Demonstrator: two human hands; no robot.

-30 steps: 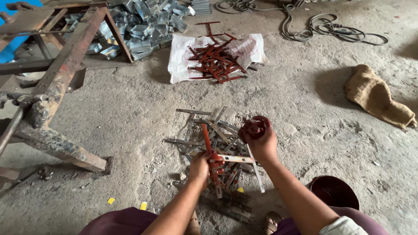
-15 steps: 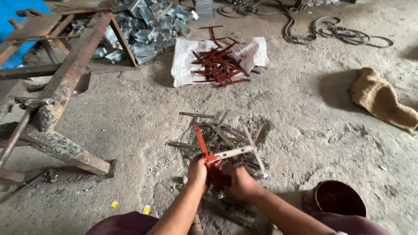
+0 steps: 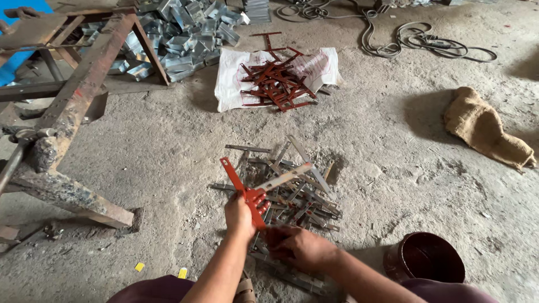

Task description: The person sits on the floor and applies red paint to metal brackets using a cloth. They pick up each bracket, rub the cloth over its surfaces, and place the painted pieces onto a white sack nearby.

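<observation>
The left hand (image 3: 238, 216) is closed in a grip around a cross-shaped metal bracket (image 3: 255, 188), holding it up off the floor; one arm of the bracket is painted red and slants up and away to the left of the hand, while the other arm is bare grey metal and reaches off to the right. The right hand (image 3: 296, 247) sits just beside the left, lower and to its right, fingers curled down with red paint on the fingertips; it rests over the near edge of a pile of unpainted metal strips (image 3: 297, 196), and whether it pinches anything I cannot tell.

That grey pile lies on the concrete floor (image 3: 168, 151) directly beyond both hands, touching the right one.

To the right of the right hand, near the forearm, stands a dark red paint bucket (image 3: 424, 264); its inside looks dark and coated, and the level of its contents cannot be made out.

Well beyond the hands, a white sack (image 3: 236, 78) is spread flat on the floor and carries a heap of red-painted brackets (image 3: 275, 81). Further off to the left of that, a heap of shiny folded sheet-metal pieces (image 3: 179, 39) lies behind a rusty steel stand (image 3: 73, 106), which stretches along the floor well to the left of the left hand. Far to the right lies a crumpled burlap cloth (image 3: 483, 132), and coiled cables (image 3: 415, 42) lie at the far side.
</observation>
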